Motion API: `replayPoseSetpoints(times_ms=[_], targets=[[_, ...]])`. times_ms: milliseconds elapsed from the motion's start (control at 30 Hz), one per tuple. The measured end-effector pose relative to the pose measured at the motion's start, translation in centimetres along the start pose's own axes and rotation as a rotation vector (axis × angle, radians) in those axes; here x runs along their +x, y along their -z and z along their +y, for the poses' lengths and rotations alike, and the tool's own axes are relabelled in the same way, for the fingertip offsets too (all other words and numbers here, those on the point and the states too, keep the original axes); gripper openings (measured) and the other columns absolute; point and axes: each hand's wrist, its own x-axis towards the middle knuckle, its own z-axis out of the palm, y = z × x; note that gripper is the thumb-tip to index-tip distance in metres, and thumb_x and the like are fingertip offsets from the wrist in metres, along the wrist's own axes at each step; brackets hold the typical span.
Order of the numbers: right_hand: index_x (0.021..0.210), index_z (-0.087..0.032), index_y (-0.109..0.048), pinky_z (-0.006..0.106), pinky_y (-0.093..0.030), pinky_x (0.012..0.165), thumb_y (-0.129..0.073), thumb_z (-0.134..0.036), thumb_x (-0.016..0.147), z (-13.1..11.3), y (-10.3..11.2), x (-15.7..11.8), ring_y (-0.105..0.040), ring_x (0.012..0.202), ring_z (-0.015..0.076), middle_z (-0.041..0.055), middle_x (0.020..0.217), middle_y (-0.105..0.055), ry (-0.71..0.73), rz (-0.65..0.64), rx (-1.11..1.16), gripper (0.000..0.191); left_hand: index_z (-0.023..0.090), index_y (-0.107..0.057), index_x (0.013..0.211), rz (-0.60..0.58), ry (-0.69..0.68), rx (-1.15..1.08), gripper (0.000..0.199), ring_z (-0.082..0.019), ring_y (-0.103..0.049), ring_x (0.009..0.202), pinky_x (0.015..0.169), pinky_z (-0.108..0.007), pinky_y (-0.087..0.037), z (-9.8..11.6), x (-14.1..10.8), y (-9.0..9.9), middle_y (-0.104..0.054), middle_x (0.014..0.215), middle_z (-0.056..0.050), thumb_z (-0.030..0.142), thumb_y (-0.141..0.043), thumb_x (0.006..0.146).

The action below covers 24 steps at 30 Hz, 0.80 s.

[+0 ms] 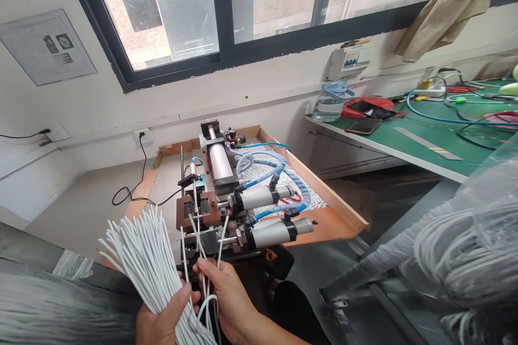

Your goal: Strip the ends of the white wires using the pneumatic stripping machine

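Note:
A thick bundle of white cables (148,259) fans out at the lower left, and my left hand (165,315) is wrapped round it. Just to its right, my right hand (229,294) pinches a few loose white cables (201,250), whose ends point up toward the machine. Beyond both hands stands a pneumatic machine with silver cylinders (267,197), a brown block (208,207) and a dark block (209,241) at its front. The upper ends of the loose cables are close to these blocks; whether they touch them I cannot tell.
Blue hoses (301,186) curl behind the cylinders on a wood-edged bench (348,223). At the right, a green-topped table (404,143) bears a water jug (328,102), a phone (363,126) and wires. Plastic-wrapped cable coils (461,248) fill the lower right. A window is above.

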Motion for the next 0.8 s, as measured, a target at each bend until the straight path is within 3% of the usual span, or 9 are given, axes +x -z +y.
replayPoseSetpoints(times_ms=[67, 133, 267, 467, 600, 800], targets=[[0.061, -0.012, -0.059, 0.02, -0.031, 0.042, -0.067, -0.038, 0.057, 0.0, 0.1, -0.3, -0.042, 0.039, 0.0076, -0.003, 0.046, -0.048, 0.012, -0.134, -0.058, 0.029, 0.01, -0.064, 0.073, -0.02, -0.02, 0.033, 0.035, -0.026, -0.062, 0.055, 0.052, -0.035, -0.049, 0.1, -0.1, -0.1, -0.067, 0.059, -0.008, 0.025, -0.076, 0.044], [0.057, -0.01, -0.06, 0.02, -0.032, 0.046, -0.07, -0.033, 0.056, -0.1, 0.3, -0.6, -0.041, 0.043, 0.0069, -0.002, 0.046, -0.049, 0.086, -0.187, -0.149, 0.026, 0.01, -0.065, 0.072, -0.037, -0.058, 0.064, 0.034, -0.028, -0.063, 0.06, 0.055, -0.035, -0.049, 0.3, -0.2, -0.1, -0.068, 0.063, -0.008, 0.026, -0.076, 0.044], [0.06, -0.01, -0.062, 0.022, -0.033, 0.048, -0.07, -0.035, 0.057, -0.2, 0.8, -1.0, -0.043, 0.045, 0.0089, -0.0012, 0.048, -0.051, 0.215, -0.113, -0.218, 0.026, 0.01, -0.066, 0.072, -0.051, -0.05, 0.079, 0.034, -0.029, -0.063, 0.064, 0.058, -0.036, -0.049, 0.4, -0.2, 0.0, -0.068, 0.065, -0.009, 0.025, -0.076, 0.044], [0.059, -0.012, -0.059, 0.021, -0.031, 0.047, -0.066, -0.036, 0.063, -0.1, 0.9, -0.5, -0.039, 0.046, 0.0079, -0.0023, 0.05, -0.049, 0.291, 0.071, -0.203, 0.025, 0.01, -0.064, 0.075, 0.022, 0.044, -0.047, 0.037, -0.025, -0.063, 0.062, 0.057, -0.033, -0.05, 0.8, -0.1, -0.1, -0.068, 0.063, -0.01, 0.017, -0.077, 0.041], [0.055, -0.012, -0.056, 0.02, -0.029, 0.045, -0.067, -0.031, 0.06, -0.1, 0.5, 0.1, -0.038, 0.044, 0.0072, -0.0031, 0.047, -0.048, 0.236, 0.135, -0.078, 0.023, 0.011, -0.062, 0.078, 0.014, 0.019, -0.08, 0.039, -0.025, -0.063, 0.06, 0.055, -0.033, -0.05, 1.3, -0.3, -0.5, -0.068, 0.063, -0.009, 0.015, -0.077, 0.041], [0.061, -0.01, -0.059, 0.018, -0.031, 0.043, -0.07, -0.031, 0.054, -0.5, -0.1, 0.3, -0.04, 0.041, 0.0063, -0.0032, 0.048, -0.05, 0.035, 0.182, 0.064, 0.025, 0.012, -0.062, 0.087, 0.003, -0.042, -0.122, 0.05, -0.025, -0.063, 0.06, 0.057, -0.035, -0.051, 1.4, -0.6, -0.6, -0.069, 0.066, -0.006, 0.015, -0.077, 0.04]])
